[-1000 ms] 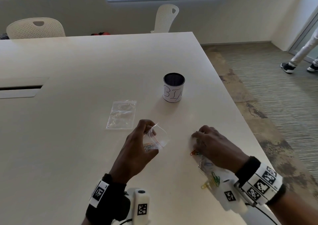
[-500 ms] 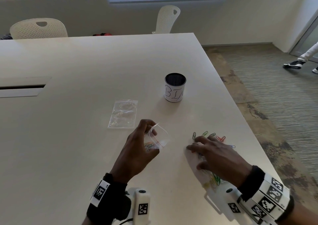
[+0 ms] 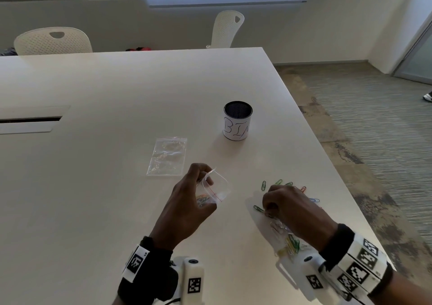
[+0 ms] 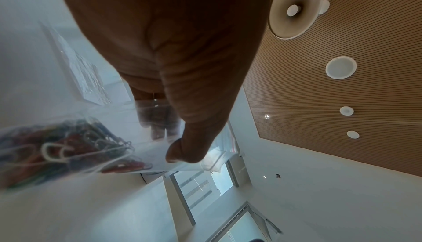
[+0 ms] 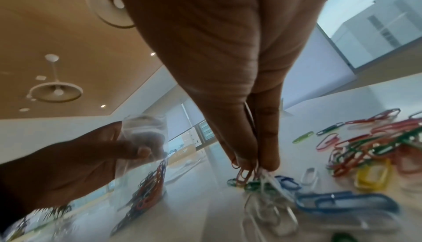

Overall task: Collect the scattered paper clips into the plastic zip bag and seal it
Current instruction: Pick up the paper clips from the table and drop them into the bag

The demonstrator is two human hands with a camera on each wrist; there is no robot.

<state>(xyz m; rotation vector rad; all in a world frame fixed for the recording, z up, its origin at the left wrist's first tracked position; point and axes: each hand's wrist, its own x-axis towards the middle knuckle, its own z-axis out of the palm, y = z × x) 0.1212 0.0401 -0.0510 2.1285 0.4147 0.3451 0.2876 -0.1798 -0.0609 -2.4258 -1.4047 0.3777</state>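
My left hand holds a small clear zip bag just above the table, mouth open toward the right. Thumb and fingers pinch its wall in the left wrist view. Several coloured paper clips lie in the bag's bottom. To the right, my right hand is over the scattered clips. Its thumb and fingers pinch a small bunch of clips that still touches the table. More loose clips lie beyond the hand and partly under it.
A second clear zip bag lies flat beyond my left hand. A black mesh cup with a white label stands further back. The table's right edge runs close to the clips. White chairs stand at the far side.
My right hand slid back over the pile toward me, uncovering clips beyond it, and its fingers curled to pinch a bunch. The left hand and bag stayed in place.
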